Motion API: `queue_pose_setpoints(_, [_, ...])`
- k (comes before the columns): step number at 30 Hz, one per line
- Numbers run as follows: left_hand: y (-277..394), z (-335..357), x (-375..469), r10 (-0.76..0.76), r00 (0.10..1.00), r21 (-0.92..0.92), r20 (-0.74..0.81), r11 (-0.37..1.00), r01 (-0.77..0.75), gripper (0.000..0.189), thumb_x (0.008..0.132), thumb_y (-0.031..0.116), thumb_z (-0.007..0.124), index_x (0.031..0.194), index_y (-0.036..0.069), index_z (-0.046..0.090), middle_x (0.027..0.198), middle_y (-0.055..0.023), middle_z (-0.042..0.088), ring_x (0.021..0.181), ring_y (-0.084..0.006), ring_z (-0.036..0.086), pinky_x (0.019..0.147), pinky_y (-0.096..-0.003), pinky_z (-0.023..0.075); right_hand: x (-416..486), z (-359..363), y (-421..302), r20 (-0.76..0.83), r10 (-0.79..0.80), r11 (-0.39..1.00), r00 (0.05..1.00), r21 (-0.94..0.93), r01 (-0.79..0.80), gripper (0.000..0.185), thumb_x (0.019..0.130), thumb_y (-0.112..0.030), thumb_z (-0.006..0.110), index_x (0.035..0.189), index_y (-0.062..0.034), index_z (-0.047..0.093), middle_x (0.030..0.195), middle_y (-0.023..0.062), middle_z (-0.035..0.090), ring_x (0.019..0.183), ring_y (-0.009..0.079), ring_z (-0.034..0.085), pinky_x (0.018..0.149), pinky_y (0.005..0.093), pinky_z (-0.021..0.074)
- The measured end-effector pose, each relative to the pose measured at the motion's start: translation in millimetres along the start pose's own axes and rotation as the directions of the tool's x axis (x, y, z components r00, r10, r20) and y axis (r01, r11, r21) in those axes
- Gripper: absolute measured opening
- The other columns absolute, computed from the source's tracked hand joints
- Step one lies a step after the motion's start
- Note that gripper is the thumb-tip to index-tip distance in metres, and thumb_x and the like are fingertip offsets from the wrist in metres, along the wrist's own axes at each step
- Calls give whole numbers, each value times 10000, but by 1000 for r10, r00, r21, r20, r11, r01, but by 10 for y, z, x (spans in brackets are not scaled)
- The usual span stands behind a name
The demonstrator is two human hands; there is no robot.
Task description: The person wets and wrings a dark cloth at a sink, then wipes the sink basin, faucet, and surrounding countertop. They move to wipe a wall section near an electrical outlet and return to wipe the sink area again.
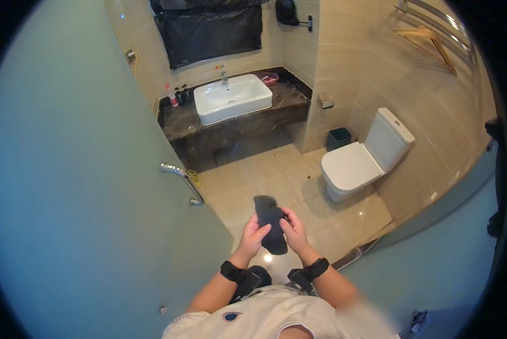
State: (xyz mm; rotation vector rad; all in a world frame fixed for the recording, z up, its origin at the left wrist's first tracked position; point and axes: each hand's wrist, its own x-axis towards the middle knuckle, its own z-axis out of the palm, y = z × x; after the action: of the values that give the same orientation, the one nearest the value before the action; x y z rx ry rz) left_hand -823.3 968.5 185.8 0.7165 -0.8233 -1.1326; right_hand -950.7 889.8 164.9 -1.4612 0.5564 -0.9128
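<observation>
Both my hands hold a dark grey, flat, soft-looking item in front of my body; it may be folded cloth or a sock, but I cannot tell which. My left hand grips its left edge, thumb lying on top. On the opposite edge, my right hand has its thumb pressed on the upper face and its fingers curled behind. The item's upper end tips away from me, above the tiled floor. Black straps circle both my wrists.
A frosted glass door with a metal handle stands at my left. Ahead, a white basin sits on a dark stone counter with several bottles. A toilet and a bin are at right, below a wooden hanger.
</observation>
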Motion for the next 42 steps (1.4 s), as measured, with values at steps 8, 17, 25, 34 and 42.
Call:
queue_pose_setpoints(8, [-726, -139, 1858, -58, 929, -61, 366, 994, 87, 413, 842, 16, 556, 1228, 24, 408, 1168, -43, 505, 1079, -136, 481, 941, -297, 393, 1064, -867, 584, -189, 165, 876, 968, 479, -56, 467, 971, -388, 326, 1224, -20, 462, 1172, 107, 537, 1039, 209, 548, 880, 332, 455])
queue_pose_setpoints(17, [-700, -539, 3722, -102, 820, 125, 563, 992, 37, 406, 838, 20, 556, 1209, 6, 392, 1140, -23, 458, 1089, -98, 418, 943, -273, 359, 2504, -1239, 1206, -410, 282, 923, 868, 364, -128, 508, 921, -355, 468, 1307, -34, 387, 1247, 93, 488, 1109, 211, 512, 949, 338, 415])
queue_pose_setpoints(25, [-581, -2089, 4910, -108, 981, 62, 164, 993, 99, 469, 864, -13, 515, 1303, 6, 349, 1203, -46, 490, 1082, -123, 473, 925, -282, 399, 4403, -1165, 1523, -255, 242, 964, 936, 177, -201, 422, 784, 60, 578, 1187, 7, 468, 1075, 64, 571, 951, 134, 548, 842, 263, 445])
queue_pose_setpoints(34, [13, -3646, 5581, 92, 829, 286, -552, 954, 84, 304, 835, -52, 524, 1125, 25, 478, 1058, -24, 568, 946, -99, 526, 849, -234, 422, 6928, -901, 1786, 238, 364, 862, 901, 281, -422, 574, 759, 104, 556, 1284, -54, 388, 946, 79, 627, 826, 140, 594, 754, 249, 483])
queue_pose_setpoints(42, [273, -4736, 5854, 161, 660, 455, -734, 838, 302, 220, 821, 48, 618, 1011, -28, 537, 929, -80, 636, 858, -120, 581, 758, -252, 456, 8280, -229, 2383, 368, 302, 941, 879, 32, -337, 198, 752, 89, 627, 907, -31, 595, 766, -38, 551, 718, 44, 505, 640, 185, 426])
